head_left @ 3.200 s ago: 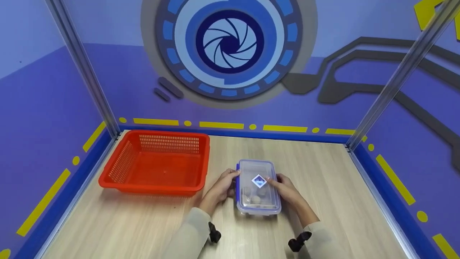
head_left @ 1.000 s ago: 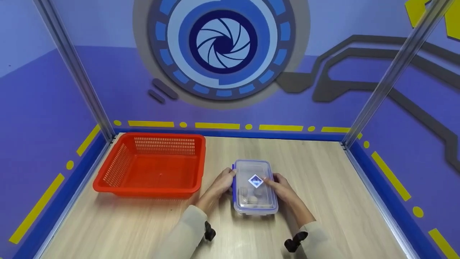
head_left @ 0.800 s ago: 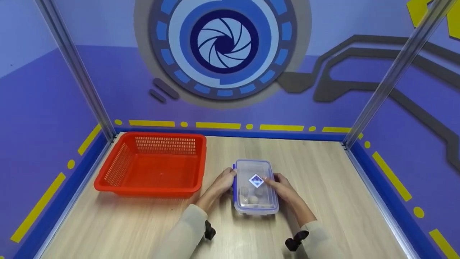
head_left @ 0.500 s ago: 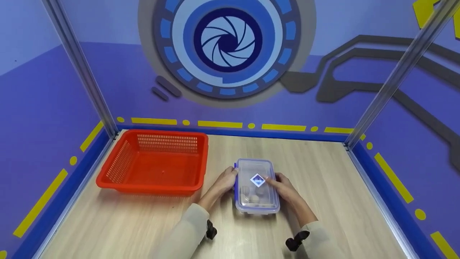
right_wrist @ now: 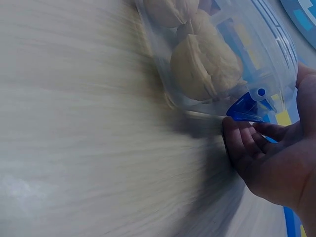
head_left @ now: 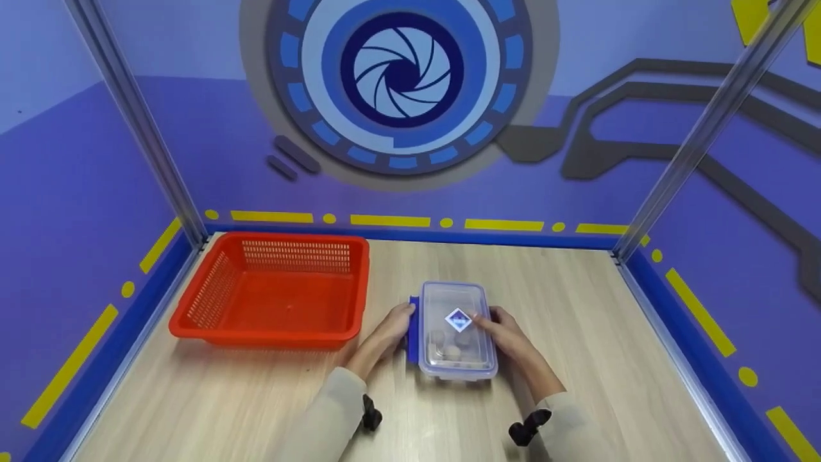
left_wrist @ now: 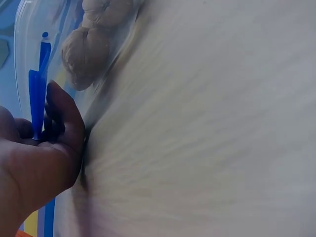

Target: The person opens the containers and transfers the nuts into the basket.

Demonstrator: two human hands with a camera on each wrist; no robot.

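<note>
Where left hand point(head_left: 391, 327) grips, latch point(head_left: 414, 337) has swung outward.

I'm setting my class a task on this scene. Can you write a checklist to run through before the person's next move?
1. Left latch swung out from the lid: ok.
2. Left hand holding that latch: ok.
3. Right hand steadying the box: ok, at its right side.
4. Right latch fully released: cannot tell.
5. Walnuts inside the box: ok.
6. Lid off, should opening be next: not ok, it covers the box.
</note>
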